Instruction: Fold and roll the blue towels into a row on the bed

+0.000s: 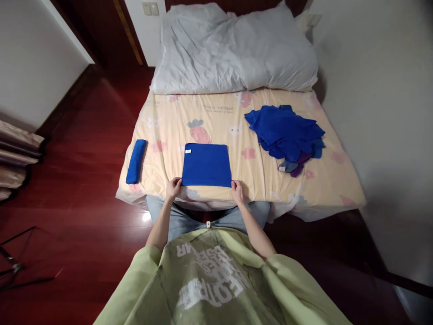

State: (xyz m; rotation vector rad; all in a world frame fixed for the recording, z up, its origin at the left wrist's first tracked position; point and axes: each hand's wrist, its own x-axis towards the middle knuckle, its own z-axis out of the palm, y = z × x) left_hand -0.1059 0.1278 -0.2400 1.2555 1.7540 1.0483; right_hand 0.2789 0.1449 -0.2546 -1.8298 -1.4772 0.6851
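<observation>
A flat blue cloth (207,165) is spread on the bed in front of me, a small white label at its far left corner. My left hand (174,187) pinches the near left corner, and my right hand (237,190) pinches the near right corner. To the left lies a rolled or folded blue cloth (136,161), narrow and lengthwise near the bed's edge. A loose heap of blue cloths (286,131) sits on the right, with some purple and grey-blue pieces showing at its near side.
The bed (162,122) has a pale sheet with carrot and rabbit prints. A grey-white quilt (237,49) lies bunched at the far end. A wall (382,90) rises on the right. On the red floor at left are tripod legs (15,266) and a curtain (16,158).
</observation>
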